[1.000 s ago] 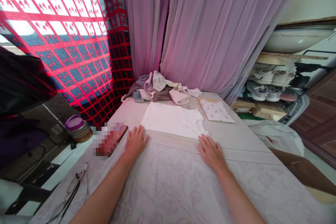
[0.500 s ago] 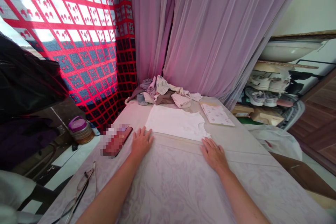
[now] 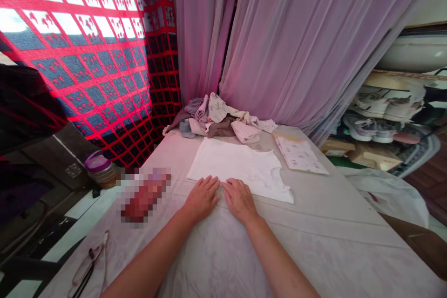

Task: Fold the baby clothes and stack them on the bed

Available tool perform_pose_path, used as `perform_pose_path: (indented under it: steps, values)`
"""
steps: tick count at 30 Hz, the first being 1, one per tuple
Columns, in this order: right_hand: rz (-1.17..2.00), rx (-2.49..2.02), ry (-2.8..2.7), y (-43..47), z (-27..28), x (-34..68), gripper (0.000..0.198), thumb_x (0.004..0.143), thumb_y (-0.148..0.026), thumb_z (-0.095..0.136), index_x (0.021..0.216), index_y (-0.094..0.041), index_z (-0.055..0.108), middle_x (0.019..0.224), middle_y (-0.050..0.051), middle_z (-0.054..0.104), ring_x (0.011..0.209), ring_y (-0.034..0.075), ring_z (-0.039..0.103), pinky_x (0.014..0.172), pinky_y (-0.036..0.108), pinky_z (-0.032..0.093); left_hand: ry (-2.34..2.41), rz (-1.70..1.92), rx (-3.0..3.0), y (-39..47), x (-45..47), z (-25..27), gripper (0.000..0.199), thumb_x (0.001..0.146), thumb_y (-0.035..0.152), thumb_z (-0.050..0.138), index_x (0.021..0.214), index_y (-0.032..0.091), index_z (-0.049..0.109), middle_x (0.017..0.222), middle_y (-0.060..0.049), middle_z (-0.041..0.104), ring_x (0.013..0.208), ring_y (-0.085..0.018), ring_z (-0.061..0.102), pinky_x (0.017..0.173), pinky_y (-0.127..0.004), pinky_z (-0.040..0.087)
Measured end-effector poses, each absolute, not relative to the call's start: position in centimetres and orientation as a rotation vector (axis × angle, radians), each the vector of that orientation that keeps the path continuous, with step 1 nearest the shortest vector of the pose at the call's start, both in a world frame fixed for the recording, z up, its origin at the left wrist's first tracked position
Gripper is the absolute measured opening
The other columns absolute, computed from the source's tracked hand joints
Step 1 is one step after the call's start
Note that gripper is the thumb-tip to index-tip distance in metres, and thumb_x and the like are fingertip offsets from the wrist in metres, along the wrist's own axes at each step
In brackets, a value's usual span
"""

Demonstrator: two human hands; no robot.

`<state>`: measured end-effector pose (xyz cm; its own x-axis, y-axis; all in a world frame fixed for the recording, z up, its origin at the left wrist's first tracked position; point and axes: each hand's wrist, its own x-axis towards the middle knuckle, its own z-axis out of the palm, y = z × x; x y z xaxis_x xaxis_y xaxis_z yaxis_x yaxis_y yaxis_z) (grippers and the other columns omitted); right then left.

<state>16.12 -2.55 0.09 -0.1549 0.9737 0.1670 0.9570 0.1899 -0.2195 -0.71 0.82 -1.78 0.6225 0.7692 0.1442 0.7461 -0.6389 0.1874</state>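
Note:
A small white shirt [image 3: 233, 160] lies flat on the cloth-covered table [image 3: 335, 242], its neck and sleeve edges toward the right. My left hand [image 3: 202, 198] rests palm down at the shirt's near edge, fingers stretched out. Close beside it, my right hand [image 3: 239, 199] lies flat on the same edge, its fingers also extended. The fingertips of both hands almost meet at the middle of that edge. Neither hand grips the fabric.
Behind the shirt is a heap of clothes [image 3: 223, 121]. A folded printed cloth [image 3: 300, 154] lies to the right. On the left are a pixelated red object [image 3: 146, 200] and eyeglasses [image 3: 87, 265]. A purple-lidded jar [image 3: 101, 170] stands beyond the left edge; shoes [image 3: 370, 129] sit on a rack.
Both hands have slid inward along the shirt's near edge, from its two ends to the middle. The view has shifted slightly closer to the table.

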Motion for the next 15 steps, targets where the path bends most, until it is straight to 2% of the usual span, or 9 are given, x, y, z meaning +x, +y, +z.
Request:
perform_pose_path:
  steps: [9,12,15]
  values:
    - [0.149,-1.748,-2.158,-3.1,-0.5,19.1,0.032,0.091,-0.024,0.046,0.115,-0.029,0.066,0.116,0.006,0.061,0.108,0.021,0.051,0.087,0.033,0.039,1.268,0.315,2.735,0.7,-1.1,-2.0,0.053,0.096,0.045,0.034,0.143,0.021,0.038,0.149,-0.007,0.04,0.14,-0.025,0.031,0.114,-0.045,0.025]
    - [0.203,-1.793,-2.048,-2.0,-0.3,18.7,0.024,0.09,-0.027,0.048,0.097,-0.027,0.071,0.101,0.004,0.065,0.097,0.019,0.054,0.083,0.031,0.039,1.258,0.309,2.737,0.7,-1.1,-1.9,0.051,0.096,0.046,0.033,0.142,0.026,0.04,0.15,-0.005,0.039,0.14,-0.025,0.031,0.114,-0.046,0.024]
    - [0.2,-1.932,-1.852,-0.8,-0.4,17.8,0.022,0.088,-0.031,0.054,0.074,-0.023,0.068,0.087,0.004,0.064,0.088,0.019,0.055,0.08,0.031,0.038,1.252,0.287,2.738,0.7,-1.1,-1.9,0.048,0.096,0.045,0.033,0.141,0.03,0.042,0.151,-0.003,0.038,0.14,-0.025,0.03,0.114,-0.047,0.024]
